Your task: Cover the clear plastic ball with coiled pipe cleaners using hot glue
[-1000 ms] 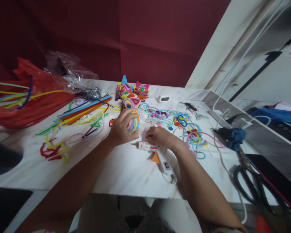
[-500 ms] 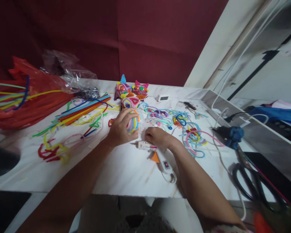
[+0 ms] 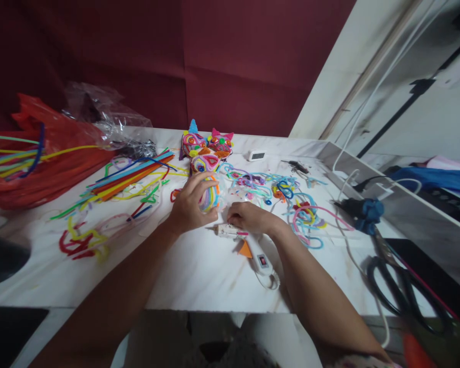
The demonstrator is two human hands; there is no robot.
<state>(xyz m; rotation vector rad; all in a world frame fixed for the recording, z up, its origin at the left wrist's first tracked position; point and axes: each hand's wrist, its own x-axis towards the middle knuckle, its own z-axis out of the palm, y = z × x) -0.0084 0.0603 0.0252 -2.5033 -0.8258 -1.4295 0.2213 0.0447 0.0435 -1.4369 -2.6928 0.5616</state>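
1. White glue gun (image 3: 259, 253) lies on the table (image 3: 199, 271), between its middle and its near edge. Its tip points toward the left edge, just beside your left hand (image 3: 189, 206). If it is hot, a small slip could burn you. I can't tell if it is on.
2. Your left hand is wrapped around the striped piece (image 3: 211, 198), near the middle of the table. If you squeeze too hard, the stripes might bend or come loose.
3. Your right hand (image 3: 249, 217) has its fingers curled in, right by the gun. I can't tell if they hold anything. Your wrist could bump the gun and turn it.
4. Loose fuzzy sticks (image 3: 309, 221) lie toward the right edge. Your arm could snag one.
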